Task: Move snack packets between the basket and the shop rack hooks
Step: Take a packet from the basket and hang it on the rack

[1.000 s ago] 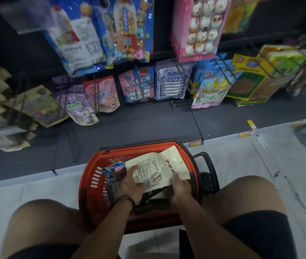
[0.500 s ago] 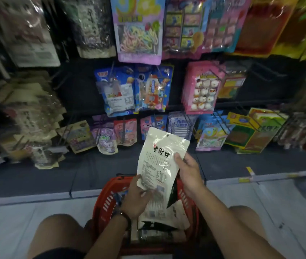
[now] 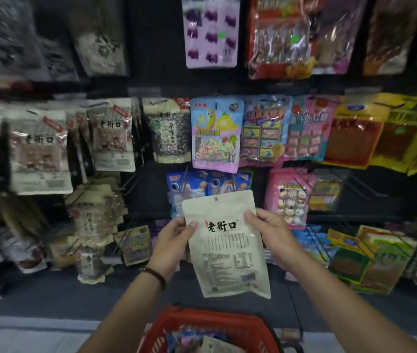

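I hold a cream snack packet with black characters upright in front of the rack, its back label facing me and its hang hole at the top. My left hand grips its left edge and my right hand grips its right edge. The red basket sits below at the bottom edge, with more packets inside it. Similar cream and clear packets hang on the rack hooks to the upper left.
The dark rack is filled with hanging snack packets: a pink marshmallow pack just right of my hands, blue packs behind the held packet, yellow packs at right. Bare wire hooks jut out at right. A pale floor strip runs along the bottom.
Both hands lifted the cream packet out of the basket and raised it upright before the rack. My view tilted up from the basket toward the higher rows.
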`<act>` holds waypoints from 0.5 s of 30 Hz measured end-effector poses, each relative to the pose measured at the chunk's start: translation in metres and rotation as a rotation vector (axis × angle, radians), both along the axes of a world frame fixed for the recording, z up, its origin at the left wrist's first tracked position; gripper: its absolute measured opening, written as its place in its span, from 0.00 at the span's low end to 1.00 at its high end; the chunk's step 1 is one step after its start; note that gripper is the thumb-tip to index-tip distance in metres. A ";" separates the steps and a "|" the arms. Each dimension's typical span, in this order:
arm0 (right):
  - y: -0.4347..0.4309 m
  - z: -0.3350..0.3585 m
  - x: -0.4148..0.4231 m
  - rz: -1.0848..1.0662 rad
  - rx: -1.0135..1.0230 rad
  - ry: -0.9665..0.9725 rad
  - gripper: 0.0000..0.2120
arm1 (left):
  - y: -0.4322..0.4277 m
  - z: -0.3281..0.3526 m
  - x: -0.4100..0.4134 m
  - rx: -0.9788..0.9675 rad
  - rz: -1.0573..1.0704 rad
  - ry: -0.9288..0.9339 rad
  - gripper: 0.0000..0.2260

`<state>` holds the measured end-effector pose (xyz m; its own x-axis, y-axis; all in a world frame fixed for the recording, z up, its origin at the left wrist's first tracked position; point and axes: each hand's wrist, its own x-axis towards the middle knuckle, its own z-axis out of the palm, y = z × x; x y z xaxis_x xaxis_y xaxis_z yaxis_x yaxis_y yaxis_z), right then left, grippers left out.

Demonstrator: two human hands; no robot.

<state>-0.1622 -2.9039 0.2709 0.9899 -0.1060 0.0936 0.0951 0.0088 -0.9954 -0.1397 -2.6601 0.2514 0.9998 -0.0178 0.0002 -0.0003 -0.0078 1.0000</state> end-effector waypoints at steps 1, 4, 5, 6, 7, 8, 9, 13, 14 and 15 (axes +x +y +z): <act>-0.001 0.009 0.004 0.002 0.009 -0.008 0.11 | -0.002 0.011 0.003 -0.008 -0.007 -0.023 0.07; -0.002 0.030 0.015 -0.001 0.014 -0.030 0.11 | -0.005 0.041 0.010 -0.008 -0.039 -0.108 0.08; -0.003 0.037 0.018 -0.006 0.008 -0.036 0.11 | -0.005 0.050 0.013 -0.024 -0.039 -0.128 0.07; -0.003 0.044 0.021 -0.005 0.001 -0.047 0.10 | -0.006 0.060 0.016 -0.036 -0.037 -0.147 0.07; -0.003 0.052 0.023 0.003 -0.012 -0.055 0.09 | -0.006 0.070 0.017 -0.044 -0.038 -0.168 0.06; -0.003 0.059 0.024 0.014 -0.044 -0.057 0.08 | -0.007 0.078 0.020 -0.030 -0.030 -0.189 0.06; -0.002 0.066 0.027 0.028 -0.086 -0.054 0.07 | -0.007 0.086 0.023 -0.013 -0.023 -0.205 0.06; 0.013 0.088 0.039 0.015 -0.169 -0.049 0.11 | 0.005 0.109 0.043 0.022 0.015 -0.201 0.05; 0.018 0.093 0.044 -0.012 -0.167 -0.054 0.12 | 0.007 0.113 0.047 0.031 0.034 -0.197 0.05; 0.025 0.097 0.048 -0.051 -0.167 -0.054 0.13 | 0.007 0.116 0.049 0.075 0.086 -0.212 0.10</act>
